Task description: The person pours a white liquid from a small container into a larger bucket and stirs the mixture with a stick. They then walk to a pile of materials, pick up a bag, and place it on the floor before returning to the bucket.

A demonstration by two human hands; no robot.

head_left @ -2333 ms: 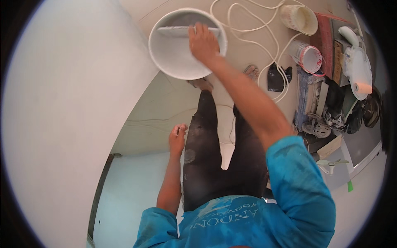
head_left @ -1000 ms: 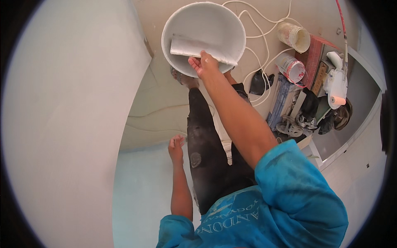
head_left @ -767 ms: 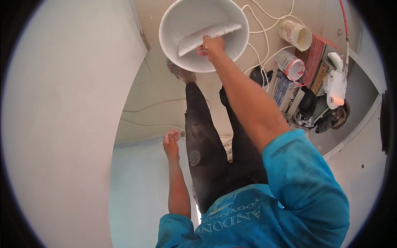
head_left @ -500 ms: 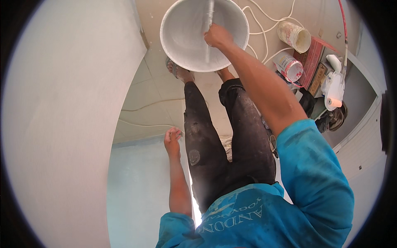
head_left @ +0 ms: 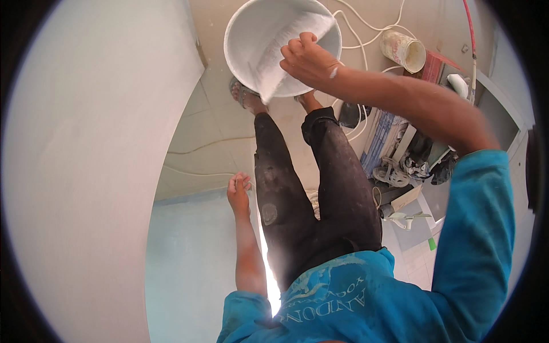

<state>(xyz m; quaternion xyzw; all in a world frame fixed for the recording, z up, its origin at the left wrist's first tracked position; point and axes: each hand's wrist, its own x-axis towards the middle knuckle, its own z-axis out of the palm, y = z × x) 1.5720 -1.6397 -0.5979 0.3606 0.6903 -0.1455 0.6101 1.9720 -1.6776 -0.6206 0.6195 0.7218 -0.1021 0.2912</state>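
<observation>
My right hand (head_left: 309, 62) is closed on the back of a long flat blade (head_left: 271, 74) smeared with white. The blade lies slantwise over a round, pale basin (head_left: 243, 43), its near end reaching the near rim. Motion blurs the blade and hides its exact make. Low on the left, my left hand (head_left: 238, 194) hangs beside my thigh with loosely bent fingers, a little apart, and nothing visible in them. A thin cable on the floor passes close to that hand.
A large pale wall panel (head_left: 91, 160) fills the left side. White cable loops (head_left: 363, 51) lie right of the basin. Beyond them stand a stained bucket (head_left: 403, 50), a red plank (head_left: 433, 68) and a heap with a clear plastic-like piece and grey sandals (head_left: 392, 173). Sandalled feet stand by the basin.
The blade has turned from upright and edge-on to slantwise with its broad face showing. My right elbow has swung out to the right, uncovering the floor heap. My left hand stays put.
</observation>
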